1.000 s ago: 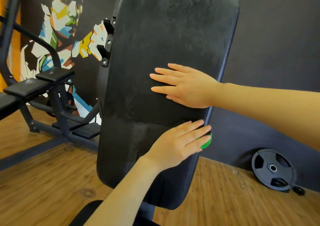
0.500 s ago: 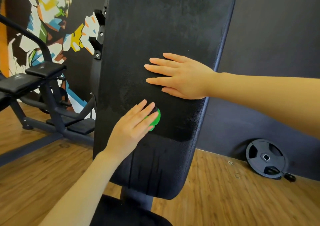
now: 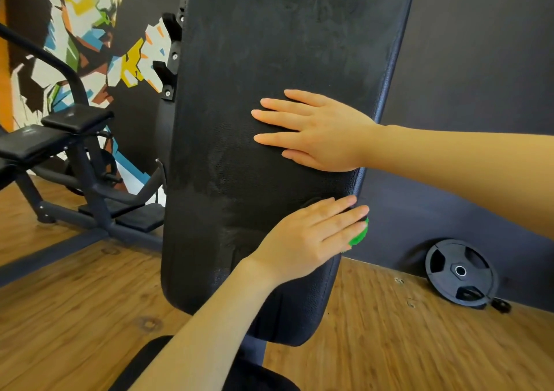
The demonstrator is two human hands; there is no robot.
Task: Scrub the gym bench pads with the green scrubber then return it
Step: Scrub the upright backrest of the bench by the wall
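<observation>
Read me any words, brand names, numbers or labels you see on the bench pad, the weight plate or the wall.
None can be read.
Back pad: plain black, no label or logo.
Weight plate: any raised marks are too small and dark to read.
Mural: coloured shapes only, no lettering.

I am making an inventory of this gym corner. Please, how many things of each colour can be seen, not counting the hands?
Black: 3 (upright padded bench backrest, round iron weight plate on the floor, second padded bench at left)
Green: 1 (round green scrubber under the left hand)
Total: 4
</observation>
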